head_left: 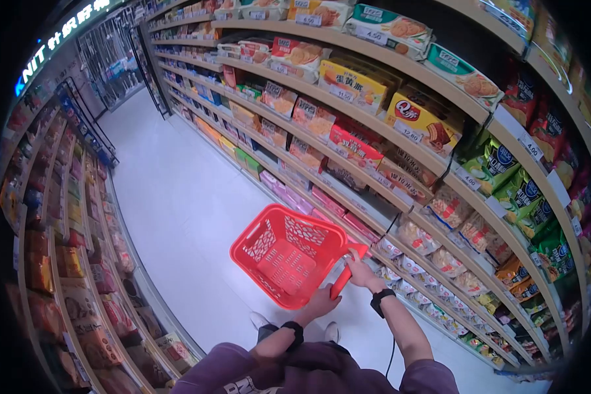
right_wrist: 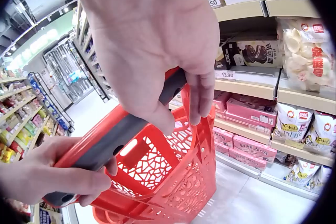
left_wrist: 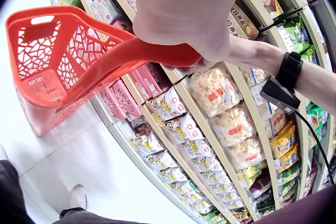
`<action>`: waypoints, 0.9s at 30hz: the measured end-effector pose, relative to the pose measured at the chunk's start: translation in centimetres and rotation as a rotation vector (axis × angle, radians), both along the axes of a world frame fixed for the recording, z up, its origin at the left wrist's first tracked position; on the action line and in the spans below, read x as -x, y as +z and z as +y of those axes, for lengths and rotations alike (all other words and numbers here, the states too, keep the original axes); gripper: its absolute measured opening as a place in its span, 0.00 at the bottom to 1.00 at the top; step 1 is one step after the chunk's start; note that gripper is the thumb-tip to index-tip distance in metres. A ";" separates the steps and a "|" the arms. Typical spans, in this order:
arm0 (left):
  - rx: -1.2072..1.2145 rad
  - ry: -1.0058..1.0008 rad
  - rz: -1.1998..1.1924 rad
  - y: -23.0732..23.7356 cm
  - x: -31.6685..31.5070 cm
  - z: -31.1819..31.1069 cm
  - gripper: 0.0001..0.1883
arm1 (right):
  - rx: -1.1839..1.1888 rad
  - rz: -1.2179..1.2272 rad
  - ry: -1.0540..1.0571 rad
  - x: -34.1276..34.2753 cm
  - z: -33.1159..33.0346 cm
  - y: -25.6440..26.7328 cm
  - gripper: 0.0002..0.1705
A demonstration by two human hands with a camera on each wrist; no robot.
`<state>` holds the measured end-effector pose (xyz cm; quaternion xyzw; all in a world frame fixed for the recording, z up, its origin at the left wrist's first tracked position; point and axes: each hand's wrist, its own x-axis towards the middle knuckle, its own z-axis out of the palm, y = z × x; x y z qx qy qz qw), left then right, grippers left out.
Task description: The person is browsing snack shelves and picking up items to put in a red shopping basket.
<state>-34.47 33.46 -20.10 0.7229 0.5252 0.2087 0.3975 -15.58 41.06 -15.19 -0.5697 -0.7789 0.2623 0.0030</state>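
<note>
A red plastic shopping basket (head_left: 289, 253) with cut-out lattice walls hangs above the floor in front of me. Its bare slotted bottom shows in the head view. My left hand (head_left: 320, 303) grips the near end of its thick handle (right_wrist: 121, 129), red with a dark grey inner strip. Farther along the same handle, my right hand (head_left: 361, 270) holds on with fingers and thumb around it. In the right wrist view the left hand (right_wrist: 58, 171) has its fingers curled about the handle; in the left wrist view the back of that hand hides part of its grip.
Tall shelves (head_left: 348, 98) of boxed and bagged snacks curve along the right, close to the basket. Lower shelves (head_left: 79, 282) of packets run along the left. A white floor aisle (head_left: 171, 177) leads between them toward a metal rack (head_left: 115, 65). My shoes (head_left: 259, 320) stand below.
</note>
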 end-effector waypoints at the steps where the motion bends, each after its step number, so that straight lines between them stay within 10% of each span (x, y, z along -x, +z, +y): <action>1: -0.009 -0.040 -0.017 -1.5 0.8 0.2 0.24 | -0.028 0.019 -0.021 0.6 0.7 -0.2 0.28; 27: -0.024 -0.022 -0.069 1.4 20.1 18.2 0.17 | 0.063 0.048 -0.075 18.7 17.0 -0.4 0.27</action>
